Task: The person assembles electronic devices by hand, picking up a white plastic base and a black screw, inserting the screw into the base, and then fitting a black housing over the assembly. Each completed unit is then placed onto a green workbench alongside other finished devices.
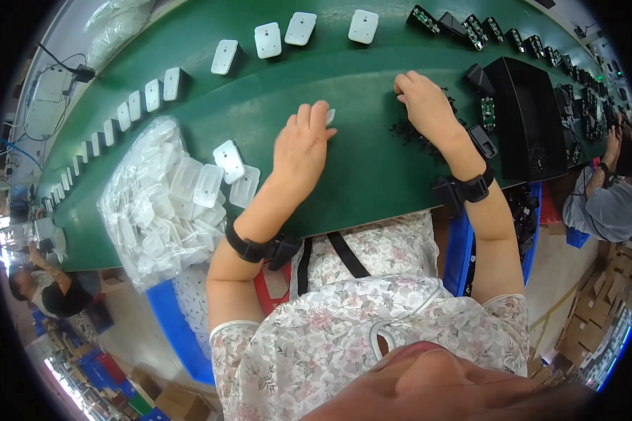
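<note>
Broadly, a green table (361,186) fills the middle, with a clear plastic bag (137,214) of whitish covers at its left and an open black box (530,91) at its right. Between them are both hands, a dark band around each wrist. The left hand (300,146) has its fingers bent and closed on something small; the right hand (430,109) curls its fingers inward (whether they pinch anything, I cannot tell). White-faced black units (364,27) form a curved row beyond the hands. Loose covers (228,161) lie just beside the bag, and a narrow green circuit board (488,114) is near the box. Smaller again, a pale piece (331,116) shows at the left fingertips. Tiniest of all, black bits (406,133) lie heaped beside the right hand.
</note>
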A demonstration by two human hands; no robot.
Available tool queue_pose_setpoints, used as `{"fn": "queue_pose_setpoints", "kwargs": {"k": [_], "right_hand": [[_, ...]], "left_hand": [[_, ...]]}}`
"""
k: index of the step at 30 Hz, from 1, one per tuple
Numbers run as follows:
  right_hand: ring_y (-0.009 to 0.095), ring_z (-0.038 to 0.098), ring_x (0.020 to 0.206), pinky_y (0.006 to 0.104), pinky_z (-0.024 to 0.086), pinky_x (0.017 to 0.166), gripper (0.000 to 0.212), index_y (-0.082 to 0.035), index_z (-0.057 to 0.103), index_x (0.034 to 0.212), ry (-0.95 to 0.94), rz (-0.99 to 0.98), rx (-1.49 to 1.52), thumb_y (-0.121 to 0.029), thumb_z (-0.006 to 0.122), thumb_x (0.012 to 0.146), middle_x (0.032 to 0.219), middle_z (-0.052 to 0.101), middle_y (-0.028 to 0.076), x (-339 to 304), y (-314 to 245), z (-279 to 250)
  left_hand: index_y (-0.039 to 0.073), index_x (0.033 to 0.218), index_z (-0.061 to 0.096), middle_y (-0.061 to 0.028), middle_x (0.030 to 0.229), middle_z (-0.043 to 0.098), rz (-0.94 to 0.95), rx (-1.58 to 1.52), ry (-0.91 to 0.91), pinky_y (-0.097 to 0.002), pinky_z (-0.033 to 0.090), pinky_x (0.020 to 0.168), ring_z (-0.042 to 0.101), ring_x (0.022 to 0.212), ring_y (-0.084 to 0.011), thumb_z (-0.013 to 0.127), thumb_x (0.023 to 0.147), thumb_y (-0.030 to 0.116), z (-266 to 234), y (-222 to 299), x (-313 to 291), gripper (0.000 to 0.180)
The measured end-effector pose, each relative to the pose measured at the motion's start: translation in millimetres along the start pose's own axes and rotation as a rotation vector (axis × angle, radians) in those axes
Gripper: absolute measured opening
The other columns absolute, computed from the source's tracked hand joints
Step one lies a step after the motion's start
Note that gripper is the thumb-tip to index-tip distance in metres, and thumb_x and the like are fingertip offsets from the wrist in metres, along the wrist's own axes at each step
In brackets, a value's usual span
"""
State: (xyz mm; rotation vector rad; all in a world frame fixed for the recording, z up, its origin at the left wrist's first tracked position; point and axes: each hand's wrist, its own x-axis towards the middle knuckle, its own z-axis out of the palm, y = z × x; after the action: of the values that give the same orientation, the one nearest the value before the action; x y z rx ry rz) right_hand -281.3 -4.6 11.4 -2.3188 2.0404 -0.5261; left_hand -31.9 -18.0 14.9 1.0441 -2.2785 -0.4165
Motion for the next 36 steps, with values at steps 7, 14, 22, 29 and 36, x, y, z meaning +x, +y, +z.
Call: {"fn": "queue_pose_setpoints", "kwargs": {"k": [7, 14, 22, 29, 36], "right_hand": [[0.027, 0.059, 0.075, 0.0342, 0.049, 0.069, 0.012, -0.001, 0.061, 0.094, 0.128, -0.041, 0.135, -0.003, 0.062, 0.082, 0.084, 0.058, 0.011, 16, -13, -27], [0.013, 0.061, 0.072, 0.0245, 0.05, 0.068, 0.012, 0.004, 0.062, 0.095, 0.057, 0.21, 1.403, -0.004, 0.063, 0.086, 0.086, 0.065, 0.011, 36, -74, -43], [0.01, 0.055, 0.081, 0.0211, 0.046, 0.071, 0.004, 0.001, 0.061, 0.089, -0.141, 0.28, 1.528, -0.001, 0.063, 0.085, 0.09, 0.055, 0.003, 25, -96, -10], [0.01, 0.056, 0.081, 0.0231, 0.047, 0.073, 0.006, 0.003, 0.062, 0.089, -0.072, 0.244, 1.369, -0.001, 0.064, 0.084, 0.091, 0.055, 0.004, 21, -96, -5], [0.008, 0.049, 0.065, 0.0237, 0.04, 0.054, 0.006, 0.0, 0.062, 0.084, 0.014, 0.147, 0.965, -0.001, 0.067, 0.08, 0.082, 0.055, 0.003, 20, -98, -16]], "left_hand": [[0.004, 0.109, 0.049, -0.0156, 0.089, 0.051, -0.052, -0.289, -0.031, -0.037, 0.048, 0.058, 0.057, 0.067, -0.0285, 0.06, 0.08, -0.006, -11, -11, 5, 0.033], [0.001, 0.102, 0.057, -0.0088, 0.077, 0.058, -0.468, -0.892, 0.077, -0.0257, 0.043, 0.047, 0.056, 0.053, -0.0122, 0.06, 0.084, -0.002, -17, 11, 17, 0.018], [0.0, 0.101, 0.057, -0.0033, 0.069, 0.055, -0.478, -0.974, 0.139, -0.0189, 0.037, 0.041, 0.056, 0.052, -0.0077, 0.056, 0.09, 0.001, -14, 6, 12, 0.01], [-0.001, 0.091, 0.059, -0.0084, 0.081, 0.056, -0.404, -0.863, 0.083, -0.0242, 0.043, 0.043, 0.058, 0.053, -0.0122, 0.052, 0.087, -0.007, -9, 1, 9, 0.01], [-0.002, 0.112, 0.049, -0.0111, 0.087, 0.057, -0.541, -1.121, 0.189, -0.0257, 0.05, 0.053, 0.062, 0.064, -0.0151, 0.049, 0.088, -0.009, -7, 6, 13, 0.025]]}}
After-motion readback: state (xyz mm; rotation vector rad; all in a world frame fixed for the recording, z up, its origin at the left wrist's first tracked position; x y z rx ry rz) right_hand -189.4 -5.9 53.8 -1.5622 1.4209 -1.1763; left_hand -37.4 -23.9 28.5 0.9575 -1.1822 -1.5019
